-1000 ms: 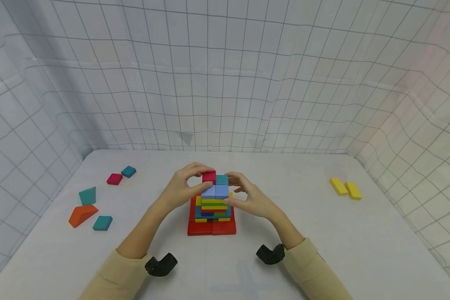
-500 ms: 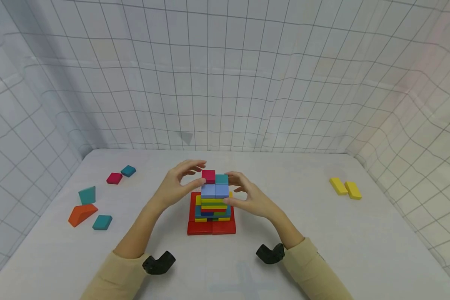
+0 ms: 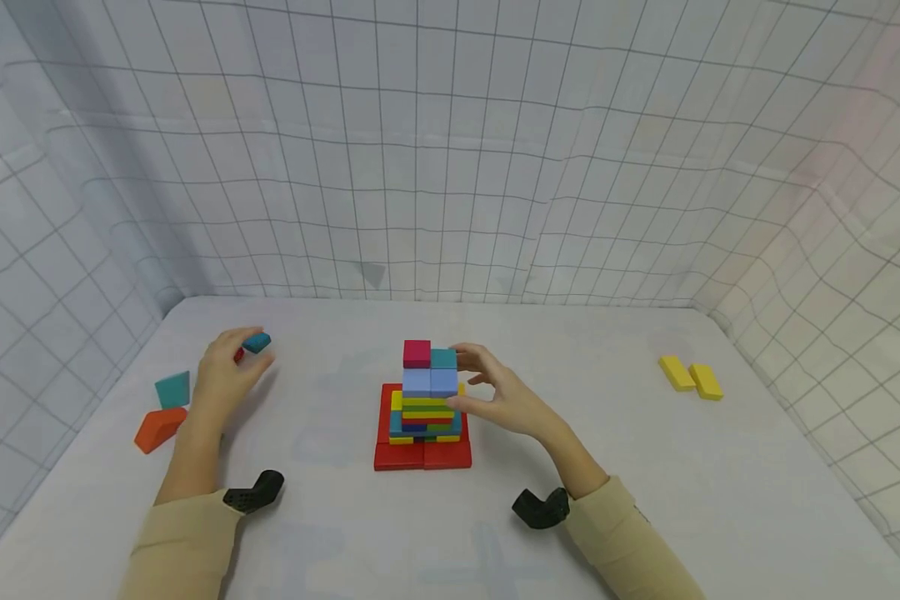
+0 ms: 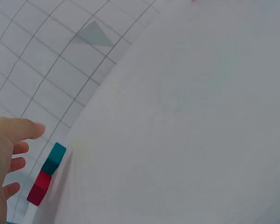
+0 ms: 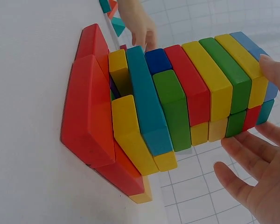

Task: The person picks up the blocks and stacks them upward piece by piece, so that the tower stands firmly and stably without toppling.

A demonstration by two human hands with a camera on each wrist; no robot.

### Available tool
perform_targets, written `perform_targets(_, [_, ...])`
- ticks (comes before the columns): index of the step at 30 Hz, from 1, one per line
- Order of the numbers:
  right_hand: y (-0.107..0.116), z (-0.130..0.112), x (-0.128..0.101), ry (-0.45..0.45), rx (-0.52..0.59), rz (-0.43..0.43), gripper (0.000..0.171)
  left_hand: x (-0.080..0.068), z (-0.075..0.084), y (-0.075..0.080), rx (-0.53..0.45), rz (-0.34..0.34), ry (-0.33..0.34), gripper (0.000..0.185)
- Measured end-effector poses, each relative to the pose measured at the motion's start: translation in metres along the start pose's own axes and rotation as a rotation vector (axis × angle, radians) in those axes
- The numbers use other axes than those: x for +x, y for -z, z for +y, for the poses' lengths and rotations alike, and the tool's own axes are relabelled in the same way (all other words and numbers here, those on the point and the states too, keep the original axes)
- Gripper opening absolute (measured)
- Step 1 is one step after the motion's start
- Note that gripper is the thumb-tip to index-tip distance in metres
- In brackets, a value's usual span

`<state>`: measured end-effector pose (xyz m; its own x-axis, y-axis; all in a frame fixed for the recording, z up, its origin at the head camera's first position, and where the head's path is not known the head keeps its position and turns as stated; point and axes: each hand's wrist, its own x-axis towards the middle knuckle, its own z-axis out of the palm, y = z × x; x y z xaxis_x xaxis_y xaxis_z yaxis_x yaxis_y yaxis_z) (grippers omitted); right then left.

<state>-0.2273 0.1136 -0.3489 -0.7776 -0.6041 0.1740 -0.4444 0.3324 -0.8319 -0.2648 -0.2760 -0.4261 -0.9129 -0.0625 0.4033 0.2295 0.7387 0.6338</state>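
Note:
A tower of coloured blocks [image 3: 430,383] rises from a base of red blocks [image 3: 447,455] in the head view. Its uppermost layer includes a crimson block [image 3: 417,353] beside a teal one [image 3: 443,358]. My right hand [image 3: 506,404] steadies the upper tower between thumb and fingers; in the right wrist view its thumb [image 5: 276,74] lies against the upper layers, fingertips along another side. Far left, my left hand [image 3: 220,375] spreads thumb and fingers around a blue block [image 3: 257,342] and a crimson block [image 4: 39,188], fingertips close by them.
Left of the tower, near my left forearm, lie a teal triangular block [image 3: 172,389] and an orange block [image 3: 159,429]. Two yellow blocks [image 3: 690,378] lie at the far right. A white grid-patterned curtain [image 3: 450,167] stands behind the table.
My left hand has let go of the crimson block atop the tower and swung left to the loose blue and crimson blocks. My right hand has stayed at the tower.

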Motion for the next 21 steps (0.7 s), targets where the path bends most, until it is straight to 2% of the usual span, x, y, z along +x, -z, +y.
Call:
perform_targets(4, [0.0, -0.001, 0.0, 0.005, -0.001, 0.0, 0.059, -0.006, -0.019, 0.01, 0.085, 0.0, 0.02, 0.042])
perform_targets(8, [0.0, -0.001, 0.0, 0.008, 0.0, -0.003, 0.058, -0.012, -0.028, 0.015, 0.122, -0.055, 0.037, 0.043])
perform_targets(11, [0.0, -0.001, 0.0, 0.008, -0.004, -0.004, 0.058, -0.015, -0.03, 0.016, 0.132, -0.083, 0.06, 0.043])
perform_targets(14, [0.0, 0.0, 0.0, 0.006, -0.007, -0.002, 0.059, -0.016, -0.029, 0.015, 0.122, -0.073, 0.075, 0.041])
perform_targets(21, [-0.004, 0.032, 0.006, 0.008, -0.002, 0.007, 0.063, -0.016, -0.027, 0.012, 0.076, -0.057, 0.079, 0.033])
